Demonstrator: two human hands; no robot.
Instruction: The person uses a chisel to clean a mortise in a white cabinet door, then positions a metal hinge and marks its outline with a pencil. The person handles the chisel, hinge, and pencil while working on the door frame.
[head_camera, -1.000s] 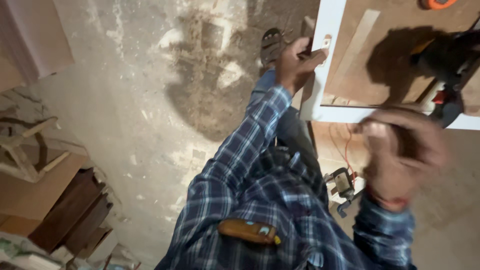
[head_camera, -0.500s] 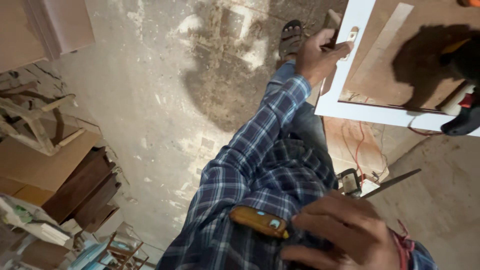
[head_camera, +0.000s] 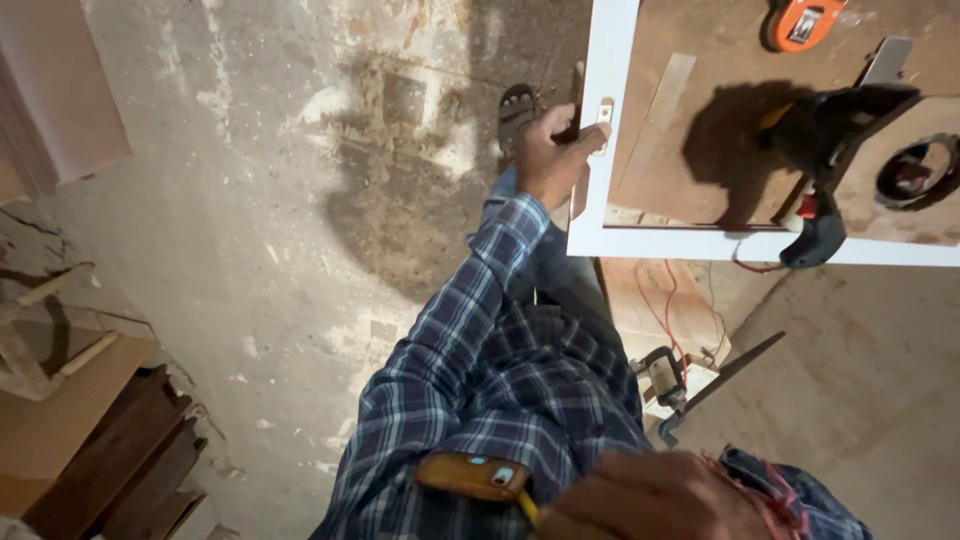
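Note:
My left hand (head_camera: 553, 152) reaches out at the end of a blue plaid sleeve. It pinches a small brass hinge (head_camera: 604, 108) against the left edge of a white-framed panel (head_camera: 602, 215). My right hand (head_camera: 655, 500) is low in the view, curled against my chest beside a shirt pocket. That pocket holds a phone in a brown case (head_camera: 470, 475). A thin yellow pencil (head_camera: 527, 508) sticks out from the right hand's fingers. A red thread is tied around the right wrist.
On the brown board inside the frame lie a black power drill (head_camera: 830, 135), an orange tape measure (head_camera: 803, 22) and a black ring (head_camera: 915, 170). A small power tool (head_camera: 665, 380) sits on the concrete floor below. Wooden pieces (head_camera: 80, 430) are stacked at the lower left. My sandalled foot (head_camera: 517, 105) shows near the frame.
My right hand came away from the frame's lower edge and dropped to my chest pocket. The left hand stayed on the hinge while the view shifted.

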